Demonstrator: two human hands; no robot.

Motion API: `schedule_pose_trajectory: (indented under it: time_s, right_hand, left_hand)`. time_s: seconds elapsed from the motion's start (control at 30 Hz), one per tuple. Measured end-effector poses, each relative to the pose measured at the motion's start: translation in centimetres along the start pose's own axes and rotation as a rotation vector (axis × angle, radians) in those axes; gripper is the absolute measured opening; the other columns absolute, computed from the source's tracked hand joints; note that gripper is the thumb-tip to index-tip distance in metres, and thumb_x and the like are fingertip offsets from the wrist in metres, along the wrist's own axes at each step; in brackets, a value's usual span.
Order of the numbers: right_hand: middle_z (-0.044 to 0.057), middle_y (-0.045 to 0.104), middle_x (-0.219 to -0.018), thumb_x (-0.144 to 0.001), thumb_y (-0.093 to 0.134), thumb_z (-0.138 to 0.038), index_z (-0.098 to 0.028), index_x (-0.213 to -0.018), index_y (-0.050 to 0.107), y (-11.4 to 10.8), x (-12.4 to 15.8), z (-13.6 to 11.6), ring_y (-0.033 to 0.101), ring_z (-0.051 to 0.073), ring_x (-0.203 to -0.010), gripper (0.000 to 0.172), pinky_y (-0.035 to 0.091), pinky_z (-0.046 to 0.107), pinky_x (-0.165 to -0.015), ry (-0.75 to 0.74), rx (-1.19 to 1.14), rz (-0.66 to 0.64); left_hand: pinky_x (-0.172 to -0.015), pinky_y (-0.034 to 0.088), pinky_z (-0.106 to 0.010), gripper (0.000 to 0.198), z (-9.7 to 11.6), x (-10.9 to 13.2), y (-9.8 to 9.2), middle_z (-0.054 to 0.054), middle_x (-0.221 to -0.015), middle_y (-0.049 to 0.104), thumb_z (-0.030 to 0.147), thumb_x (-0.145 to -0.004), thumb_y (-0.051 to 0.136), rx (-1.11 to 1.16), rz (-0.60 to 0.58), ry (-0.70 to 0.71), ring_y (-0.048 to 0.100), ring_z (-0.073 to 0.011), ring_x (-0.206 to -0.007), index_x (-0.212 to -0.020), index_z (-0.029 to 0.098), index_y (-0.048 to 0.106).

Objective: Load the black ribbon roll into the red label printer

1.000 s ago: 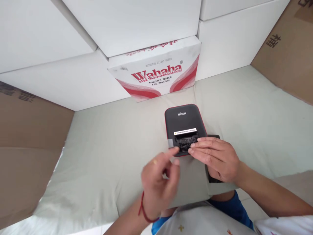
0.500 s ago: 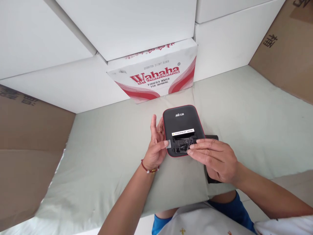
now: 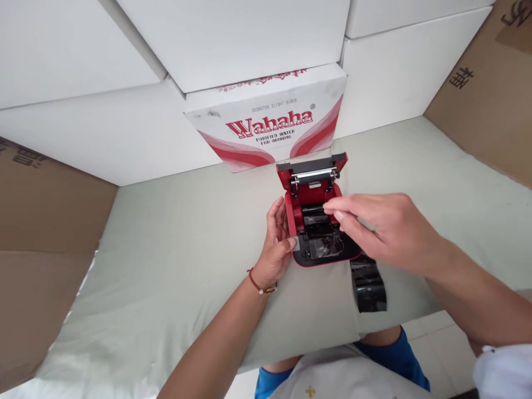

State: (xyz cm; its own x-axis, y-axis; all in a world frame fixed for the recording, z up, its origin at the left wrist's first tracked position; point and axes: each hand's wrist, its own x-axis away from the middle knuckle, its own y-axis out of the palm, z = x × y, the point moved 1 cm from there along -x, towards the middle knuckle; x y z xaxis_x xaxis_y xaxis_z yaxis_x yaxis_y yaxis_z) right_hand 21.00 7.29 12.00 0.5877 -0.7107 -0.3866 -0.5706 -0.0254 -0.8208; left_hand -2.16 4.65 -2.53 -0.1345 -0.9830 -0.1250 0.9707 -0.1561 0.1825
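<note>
One pale green cloth [image 3: 174, 260] covers the table, with two brown cartons [image 3: 50, 249], one at the left and one at the right. One Wahaha carton [image 3: 266, 130] stands at the far side. On the cloth just nearer than it, right of centre, sits one red-and-black printer [image 3: 291, 220], its long axis running near to far, the far end angled slightly left; its one lid [image 3: 311, 165] is raised at the far end. The right hand [image 3: 386, 233] has its fingertips bunched over the right end of one black roll [image 3: 315, 213] inside; whether they grip it, I cannot tell. The left hand [image 3: 274, 252] grasps the printer's left side, fingers curled along it, thumb on one grey tab [image 3: 296, 244]. One curled black strip [image 3: 369, 287] lies near right; one clear film piece [image 3: 326, 245] lies across the printer's near edge.
</note>
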Motion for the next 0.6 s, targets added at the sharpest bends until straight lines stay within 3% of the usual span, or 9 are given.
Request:
schedule_pose_trajectory:
  time_s: [0.13, 0.23, 0.43, 0.53, 0.6]
  right_hand:
    - [0.009, 0.087, -0.101, -0.104, 0.064, -0.019, -0.023, -0.104, 0.083, 1.1, -4.7, -0.3, 0.082, 0.028, -0.085, 0.02, 0.056, 0.036, -0.066, 0.173, 0.321, -0.476]
    - [0.014, 0.087, -0.097, -0.098, 0.063, -0.008, -0.019, -0.096, 0.083, 2.8, -7.0, -0.7, 0.082, 0.031, -0.088, 0.023, 0.051, 0.035, -0.064, 0.245, 0.481, -0.666]
    - [0.017, 0.086, -0.098, -0.097, 0.057, -0.003, -0.017, -0.099, 0.082, 4.5, -7.7, -0.7, 0.083, 0.035, -0.093, 0.029, 0.051, 0.038, -0.066, 0.245, 0.509, -0.704]
    - [0.017, 0.085, -0.106, -0.096, 0.063, -0.008, -0.017, -0.109, 0.08, 3.4, -6.6, -0.9, 0.082, 0.035, -0.091, 0.024, 0.051, 0.038, -0.065, 0.271, 0.478, -0.633]
    - [0.017, 0.084, -0.116, -0.101, 0.063, -0.019, -0.017, -0.122, 0.077, 1.5, -5.2, -1.1, 0.08, 0.034, -0.092, 0.026, 0.053, 0.039, -0.068, 0.244, 0.424, -0.522]
  left_hand:
    - [-0.132, 0.046, -0.055, 0.102, -0.1, -0.1, 0.1, -0.011, -0.185, 0.035, 0.068, -0.085, 0.085, 0.076, 0.013, -0.004, 0.042, -0.0349, -0.168, -0.169, 0.04, 0.034]
    - [-0.134, 0.042, -0.056, 0.099, -0.2, -0.3, 0.3, -0.011, -0.185, 0.035, 0.066, -0.085, 0.084, 0.111, 0.018, -0.006, 0.038, -0.0349, -0.171, -0.167, 0.038, 0.037]
    - [-0.134, 0.042, -0.056, 0.091, -0.3, -0.4, 0.3, -0.01, -0.184, 0.036, 0.066, -0.091, 0.078, 0.094, 0.0, 0.024, 0.039, -0.0344, -0.17, -0.167, 0.038, 0.037]
    - [-0.137, 0.038, -0.056, 0.09, -0.3, -0.4, 0.4, -0.01, -0.181, 0.04, 0.058, -0.087, 0.085, 0.178, 0.022, 0.015, 0.039, -0.035, -0.169, -0.164, 0.037, 0.043]
    - [-0.14, 0.033, -0.055, 0.091, -0.2, -0.5, 0.5, -0.007, -0.18, 0.041, 0.055, -0.083, 0.089, 0.232, 0.029, 0.003, 0.036, -0.0349, -0.171, -0.161, 0.038, 0.046]
